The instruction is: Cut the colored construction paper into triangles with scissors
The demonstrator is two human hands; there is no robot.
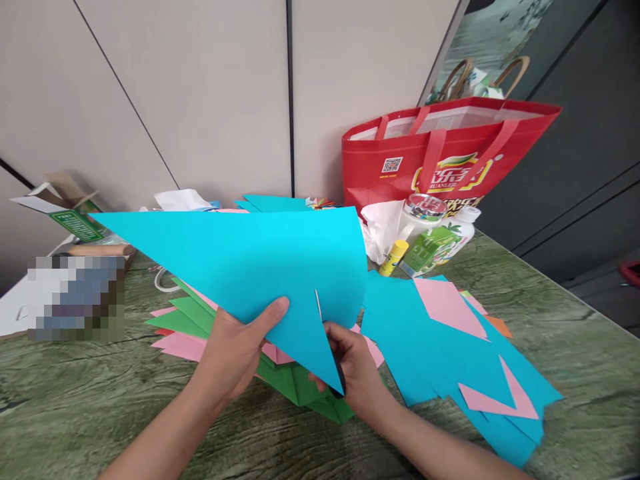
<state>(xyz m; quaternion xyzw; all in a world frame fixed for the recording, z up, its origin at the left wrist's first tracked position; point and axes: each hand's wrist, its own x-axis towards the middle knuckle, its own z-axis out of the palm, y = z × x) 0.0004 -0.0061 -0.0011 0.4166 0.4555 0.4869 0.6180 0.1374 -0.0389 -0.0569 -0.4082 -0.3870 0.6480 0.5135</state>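
Note:
A large sheet of bright blue paper [260, 260] is held up before me, pointed at its far left and curling at the right. My left hand [237, 340] pinches its lower edge, thumb on top. In my right hand [353, 363] are scissors [319, 305], one blade showing against the paper along a cut line and the dark handle partly hidden by the fingers. Beneath the sheet sits a layered pile of folded green paper [300, 387] and pink paper [180, 345], partly covered by the sheet and my hands.
Blue paper pieces [415, 340] with pink scraps [447, 303] lie at the right. Behind them stand a yellow glue stick [394, 257], a green carton [431, 248], a white mug [417, 223] and a red shopping bag [370, 167]. An opened box [75, 223] is at the left.

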